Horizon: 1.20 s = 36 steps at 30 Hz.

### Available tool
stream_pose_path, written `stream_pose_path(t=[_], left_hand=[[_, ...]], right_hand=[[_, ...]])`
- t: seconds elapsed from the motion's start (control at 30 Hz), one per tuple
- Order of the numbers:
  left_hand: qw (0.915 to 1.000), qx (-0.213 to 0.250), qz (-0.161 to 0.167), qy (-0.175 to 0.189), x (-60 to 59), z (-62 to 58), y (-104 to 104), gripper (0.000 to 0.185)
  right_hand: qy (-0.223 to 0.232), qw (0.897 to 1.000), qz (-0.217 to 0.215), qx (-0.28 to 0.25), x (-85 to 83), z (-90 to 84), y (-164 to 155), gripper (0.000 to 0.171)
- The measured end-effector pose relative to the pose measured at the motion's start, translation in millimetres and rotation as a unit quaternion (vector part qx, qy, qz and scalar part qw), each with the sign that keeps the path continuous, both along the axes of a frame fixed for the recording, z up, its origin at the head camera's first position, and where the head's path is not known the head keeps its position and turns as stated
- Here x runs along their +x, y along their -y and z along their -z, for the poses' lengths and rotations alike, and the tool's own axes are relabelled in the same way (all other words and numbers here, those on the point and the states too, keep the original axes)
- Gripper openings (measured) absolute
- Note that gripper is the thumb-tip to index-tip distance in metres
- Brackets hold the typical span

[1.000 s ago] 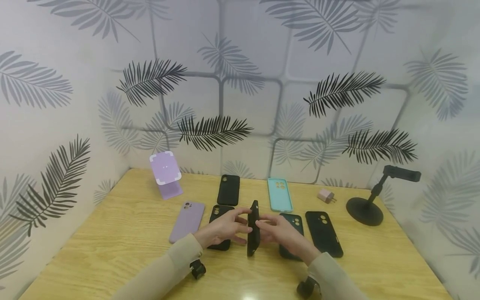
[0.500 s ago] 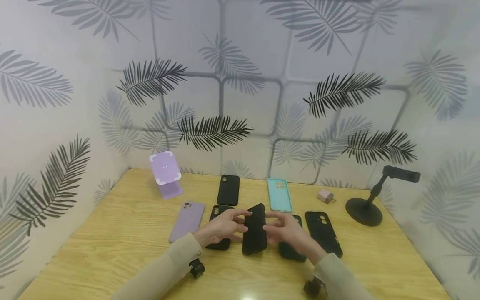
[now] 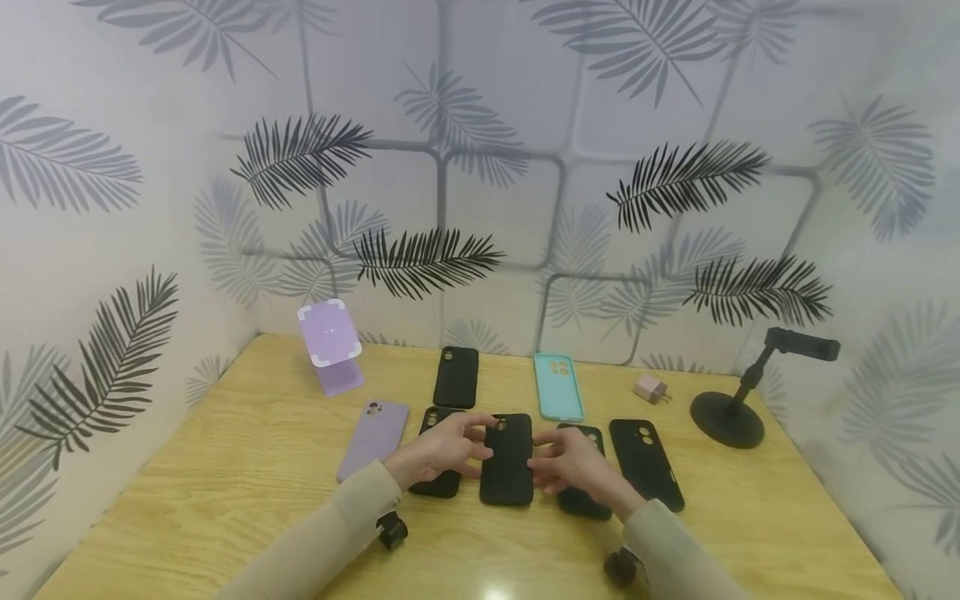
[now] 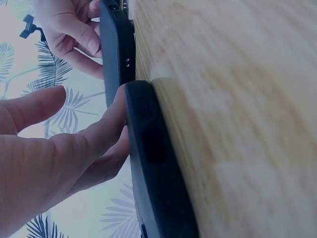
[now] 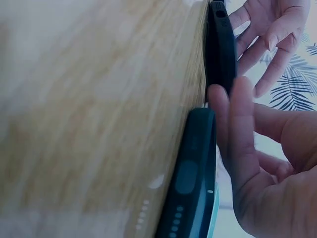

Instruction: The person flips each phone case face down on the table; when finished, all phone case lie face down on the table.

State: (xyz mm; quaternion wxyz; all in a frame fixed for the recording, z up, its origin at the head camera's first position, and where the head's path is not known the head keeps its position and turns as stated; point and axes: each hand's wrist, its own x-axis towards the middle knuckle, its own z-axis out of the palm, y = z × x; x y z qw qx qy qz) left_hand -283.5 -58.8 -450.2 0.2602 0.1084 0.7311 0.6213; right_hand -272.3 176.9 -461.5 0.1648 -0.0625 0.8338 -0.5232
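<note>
From my end: mid blk case (image 3: 507,463) lies flat on the wood table (image 3: 187,467), btwn both hands, cam cutout at its far L corner. L hand (image 3: 444,447) reaches over L blk case (image 3: 437,486) to the mid one's L edge; thumb and fingers apart, loosely bent, not clamped. Fingertip contact w/ mid case: can't tell for sure. R hand (image 3: 576,461) is over dk green case (image 3: 583,502), fingertips at the mid case's R edge, thumb apart from fingers, also not clamped.

Lettering: can't read any on the cases at this res, too small/dark. Markings I do get: wht corner marks + tiny dots on purple stand (image 3: 330,333), back L; R wrist cam has a port slot and a row of light dots on the dk green case's near end.

Rest of layout: lilac case (image 3: 372,442) far L, back blk case (image 3: 456,379) behind L blk case, turquoise case (image 3: 558,387) at rear, outer blk case (image 3: 647,467) R of dk green. Pink plug (image 3: 650,388) rear R, approx level w/ turquoise; prongs point R twd blk phone stand (image 3: 729,419).
</note>
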Motion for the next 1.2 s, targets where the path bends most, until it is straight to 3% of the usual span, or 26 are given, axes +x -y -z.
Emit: stream_pose_path(t=[0.17,0.43,0.67,0.87,1.2], left_hand=[[1.0000,-0.006,0.000,-0.001,-1.1,-3.3,-1.4,0.057],[0.9998,-0.016,0.005,-0.012,-0.2,-7.2,0.7,0.056],[0.9984,-0.022,0.005,-0.052,-5.8,-11.6,-1.5,0.053],[0.9964,-0.026,-0.023,-0.077,-15.7,-13.9,-10.6,0.043],[0.9968,0.007,-0.039,-0.069,-39.2,-17.9,-39.8,0.038]], right_hand=[[-0.004,1.000,-0.008,0.016,0.2,-3.4,-1.8,0.045],[0.017,0.999,-0.044,-0.026,0.7,-7.7,-13.1,0.045],[0.017,0.993,-0.105,-0.058,-8.3,-11.5,-30.3,0.048],[0.006,0.989,-0.130,-0.073,-21.4,-14.0,-37.8,0.051],[-0.023,0.994,-0.090,-0.051,-41.0,-14.8,-50.7,0.049]])
